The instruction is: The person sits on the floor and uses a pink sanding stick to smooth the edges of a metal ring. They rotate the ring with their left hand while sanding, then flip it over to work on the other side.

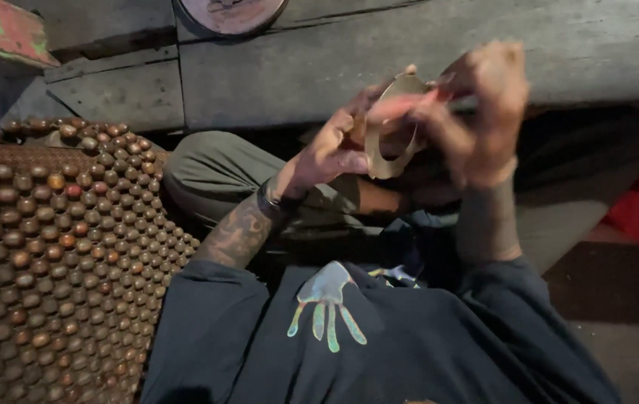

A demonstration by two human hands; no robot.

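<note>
Dark shirt (379, 352) nearest; both hands' grip on pale, prob. wooden ring (393, 127).

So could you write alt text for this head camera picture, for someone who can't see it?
Seen from above, a seated person's left hand holds a pale curved ring-shaped piece while the blurred right hand works on it with a thin tool. A mat of brown wooden beads lies to the left, with grey planks beyond.

Dim, warm light; deep shadow fills the lap area and right edge. Hands (424, 112) show strong motion blur, the right worst. Beaded mat (50, 254) is sharper; overall image soft, slightly noisy.
</note>
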